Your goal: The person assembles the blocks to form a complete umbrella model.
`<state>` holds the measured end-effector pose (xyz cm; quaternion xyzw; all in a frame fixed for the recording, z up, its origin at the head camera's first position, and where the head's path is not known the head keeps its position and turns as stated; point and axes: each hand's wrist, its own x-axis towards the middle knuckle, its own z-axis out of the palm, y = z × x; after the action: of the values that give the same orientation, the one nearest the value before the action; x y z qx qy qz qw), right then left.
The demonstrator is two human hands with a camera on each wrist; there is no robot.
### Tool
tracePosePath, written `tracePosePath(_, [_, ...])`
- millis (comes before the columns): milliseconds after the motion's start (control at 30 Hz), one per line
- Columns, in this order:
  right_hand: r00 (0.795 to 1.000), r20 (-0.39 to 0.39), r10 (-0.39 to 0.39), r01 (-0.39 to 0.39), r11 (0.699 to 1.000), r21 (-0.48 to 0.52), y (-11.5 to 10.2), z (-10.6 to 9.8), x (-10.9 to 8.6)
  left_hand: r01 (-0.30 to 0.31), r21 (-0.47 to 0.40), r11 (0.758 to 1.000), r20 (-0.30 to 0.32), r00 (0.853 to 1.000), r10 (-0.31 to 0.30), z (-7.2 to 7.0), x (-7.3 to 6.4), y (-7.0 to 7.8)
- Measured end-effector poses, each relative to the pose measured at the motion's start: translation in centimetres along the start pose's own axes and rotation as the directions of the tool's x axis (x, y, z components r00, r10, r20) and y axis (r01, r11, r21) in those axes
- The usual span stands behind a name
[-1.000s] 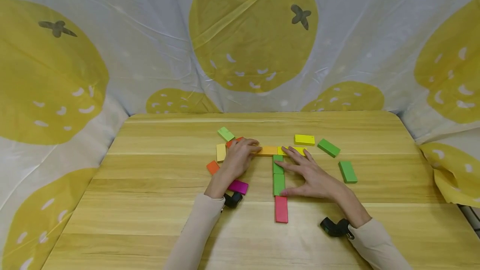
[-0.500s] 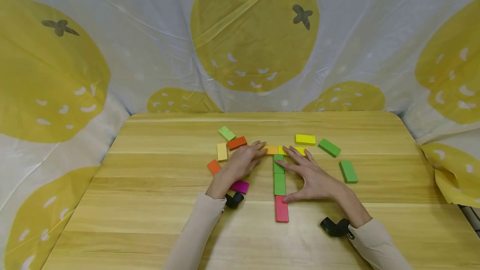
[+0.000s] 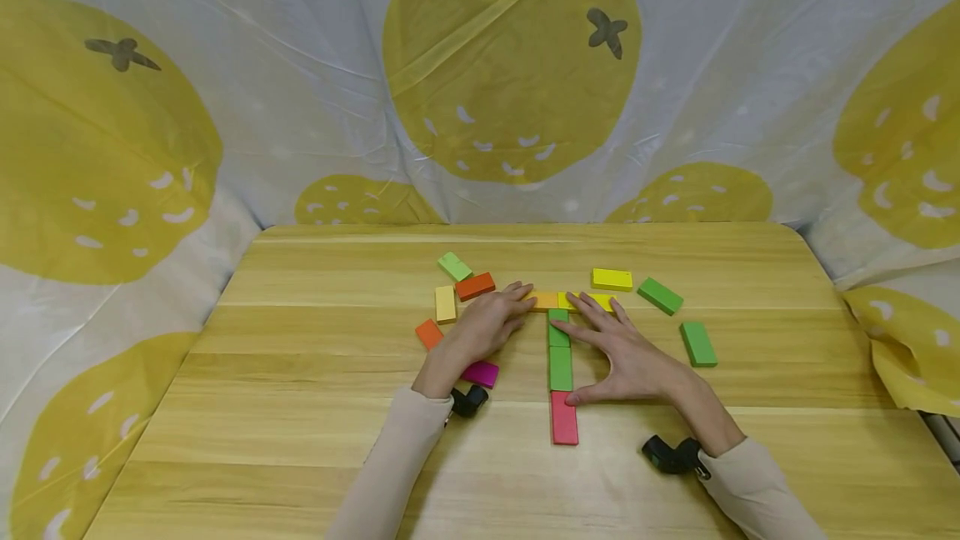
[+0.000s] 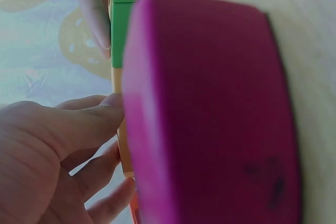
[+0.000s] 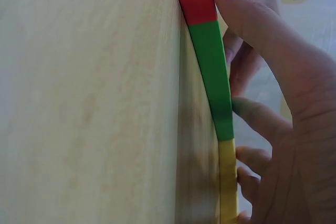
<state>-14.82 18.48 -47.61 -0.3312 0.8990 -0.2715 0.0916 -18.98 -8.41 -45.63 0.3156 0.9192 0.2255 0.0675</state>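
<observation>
Flat blocks form a T on the table. An orange block (image 3: 546, 300) and a yellow block (image 3: 597, 300) make the crossbar; an upper green block (image 3: 556, 338), a lower green block (image 3: 560, 368) and a red block (image 3: 565, 423) run down as the stem. My left hand (image 3: 483, 330) rests its fingertips at the orange block's left end. Spread over the right side is my right hand (image 3: 626, 357), fingertips on the yellow block and the upper green block, thumb on the red block's upper corner. The right wrist view shows the right thumb (image 5: 262, 27) against the red block's edge.
Left of the T lie light green (image 3: 454, 267), dark orange (image 3: 475, 286), cream (image 3: 445, 304), orange-red (image 3: 429, 333) and magenta (image 3: 481, 373) blocks. On the right are a loose yellow block (image 3: 611, 278) and two green ones (image 3: 660, 296). A fruit-print cloth (image 3: 510, 90) hangs behind the table (image 3: 300, 440).
My left hand has shifted slightly right, uncovering the dark orange block. My right thumb has moved from the lower green block down to the red block. The T's blocks keep their arrangement.
</observation>
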Motion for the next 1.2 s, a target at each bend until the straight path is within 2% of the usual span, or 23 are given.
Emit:
tracePosePath(200, [1.0,-0.001,0.002,-0.002,1.0,0.001,0.0,0.0,0.0,0.015,-0.003,1.0,0.02,1.0,-0.015,0.1,0.0,0.0])
tracePosePath(400, [1.0,0.008,0.016,-0.016,1.0,-0.006,-0.1,-0.1,-0.1,-0.017,-0.005,1.0,0.057,0.998,0.017,0.3,-0.3,0.4])
tracePosePath(567, [1.0,0.012,0.018,-0.018,1.0,-0.001,-0.1,0.0,0.0,-0.067,-0.022,0.998,0.132,0.989,0.069,0.5,-0.7,1.7])
tracePosePath(733, [1.0,-0.004,0.016,-0.016,0.999,0.035,0.1,-0.2,-0.2,-0.096,0.044,0.994,0.205,0.975,0.085,0.9,-1.0,3.8])
tracePosePath(933, [0.994,-0.016,0.108,-0.105,0.983,0.151,0.9,-1.2,-0.7,-0.103,0.143,0.984,0.226,0.972,0.069,1.7,-1.1,5.0])
tracePosePath(1100, [0.986,-0.071,0.154,-0.14,0.975,0.174,2.5,-2.5,-1.0,-0.101,0.175,0.979,0.232,0.971,0.059,2.1,-1.0,5.2])
tracePosePath(1200, [0.971,-0.123,0.206,-0.184,0.968,0.172,3.5,-3.3,-1.3,-0.097,0.181,0.979,0.237,0.97,0.052,2.2,-1.0,5.2])
